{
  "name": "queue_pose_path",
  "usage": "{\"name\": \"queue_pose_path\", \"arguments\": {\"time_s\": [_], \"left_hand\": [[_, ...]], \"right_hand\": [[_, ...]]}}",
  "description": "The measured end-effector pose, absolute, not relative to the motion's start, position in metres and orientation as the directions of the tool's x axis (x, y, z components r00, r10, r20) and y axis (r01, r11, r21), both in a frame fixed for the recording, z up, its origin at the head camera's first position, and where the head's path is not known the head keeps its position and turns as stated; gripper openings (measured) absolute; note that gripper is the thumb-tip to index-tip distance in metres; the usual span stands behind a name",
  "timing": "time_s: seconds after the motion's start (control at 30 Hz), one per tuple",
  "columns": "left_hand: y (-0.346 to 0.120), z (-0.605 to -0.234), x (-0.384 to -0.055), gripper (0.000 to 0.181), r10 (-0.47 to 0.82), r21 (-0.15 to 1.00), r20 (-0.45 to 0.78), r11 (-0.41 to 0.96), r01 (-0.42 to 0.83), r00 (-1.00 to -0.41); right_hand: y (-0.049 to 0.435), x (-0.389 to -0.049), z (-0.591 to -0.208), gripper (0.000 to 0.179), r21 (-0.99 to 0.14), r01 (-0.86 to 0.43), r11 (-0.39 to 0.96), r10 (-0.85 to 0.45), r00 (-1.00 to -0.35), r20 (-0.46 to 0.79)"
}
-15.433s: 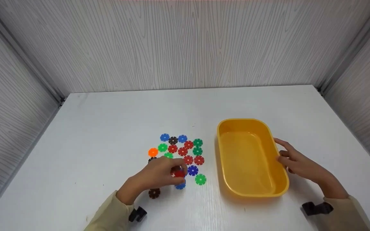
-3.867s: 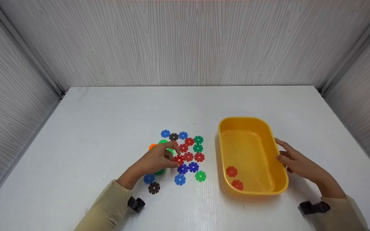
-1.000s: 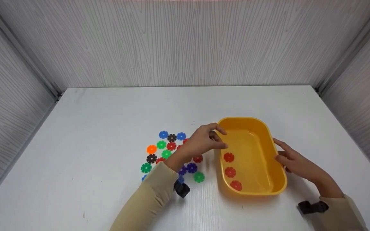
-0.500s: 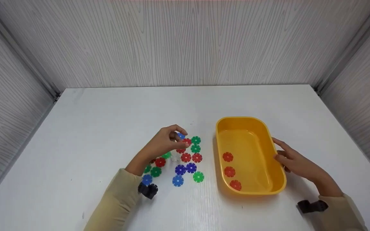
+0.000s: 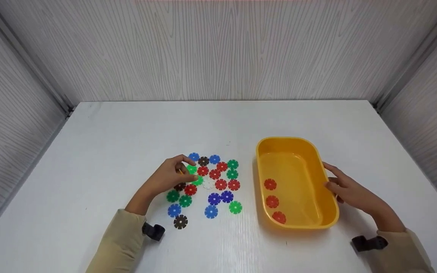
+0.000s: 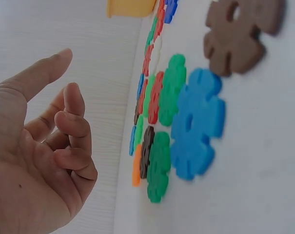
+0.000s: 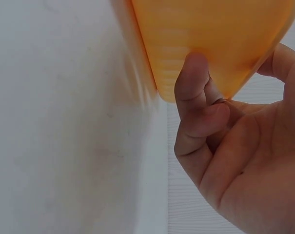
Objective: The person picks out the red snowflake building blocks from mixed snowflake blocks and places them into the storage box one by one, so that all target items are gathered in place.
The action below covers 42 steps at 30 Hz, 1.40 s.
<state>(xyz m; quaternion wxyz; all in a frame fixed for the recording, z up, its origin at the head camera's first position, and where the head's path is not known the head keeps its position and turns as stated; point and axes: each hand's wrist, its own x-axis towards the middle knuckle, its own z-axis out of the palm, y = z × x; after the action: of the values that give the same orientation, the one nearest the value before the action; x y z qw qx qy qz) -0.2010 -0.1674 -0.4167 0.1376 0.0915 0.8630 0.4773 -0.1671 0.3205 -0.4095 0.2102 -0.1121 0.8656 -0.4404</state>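
My left hand (image 5: 169,175) hovers over the left side of a spread of flower-shaped plastic discs, its fingers loosely bent. Nothing lies between thumb and fingers in the left wrist view, where an orange disc (image 6: 136,165) and a green disc (image 6: 159,166) rest on the table below. My right hand (image 5: 351,191) holds the right side of a yellow plastic tub (image 5: 298,226), thumb at the rim and fingers against the outer wall (image 7: 220,34). Inside the tub, a red disc (image 5: 270,184) lies in line with two others along the left.
Red discs (image 5: 220,184), dark blue discs (image 5: 214,199), a white disc (image 5: 208,184), a brown disc (image 5: 180,222) and several others lie flat on the white table (image 5: 127,132). A pale wood-grain panel (image 5: 218,53) stands at the back, with side panels left and right.
Since 3.9 s ago a third red disc has come into the tub. From the tub's left rim my left hand has moved left over the discs. The right hand stays at the tub.
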Motion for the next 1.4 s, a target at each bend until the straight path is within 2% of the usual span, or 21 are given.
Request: {"name": "queue_pose_path", "arguments": {"time_s": [0.4,0.73,1.03,1.2,1.4], "left_hand": [[-0.179,-0.422,-0.199,0.042,0.246,0.673,-0.260,0.739,0.007,-0.934],[-0.176,-0.423,-0.197,0.036,0.277,0.616,-0.296,0.787,0.039,-0.914],[-0.167,-0.423,-0.194,0.035,0.262,0.518,-0.277,0.851,0.086,-0.924],[-0.163,-0.422,-0.192,0.031,0.246,0.507,-0.274,0.858,0.078,-0.930],[-0.161,-0.423,-0.195,0.031,0.246,0.562,-0.303,0.827,0.036,-0.921]], "right_hand": [[0.321,-0.168,-0.409,0.064,-0.817,-0.021,0.576,-0.389,-0.887,-0.251],[0.321,-0.169,-0.410,0.064,-0.813,-0.010,0.582,-0.378,-0.889,-0.259],[0.320,-0.169,-0.410,0.064,-0.815,0.002,0.580,-0.377,-0.886,-0.270],[0.321,-0.168,-0.410,0.064,-0.826,0.000,0.564,-0.380,-0.888,-0.260],[0.321,-0.168,-0.411,0.064,-0.825,0.005,0.565,-0.378,-0.887,-0.264]]}}
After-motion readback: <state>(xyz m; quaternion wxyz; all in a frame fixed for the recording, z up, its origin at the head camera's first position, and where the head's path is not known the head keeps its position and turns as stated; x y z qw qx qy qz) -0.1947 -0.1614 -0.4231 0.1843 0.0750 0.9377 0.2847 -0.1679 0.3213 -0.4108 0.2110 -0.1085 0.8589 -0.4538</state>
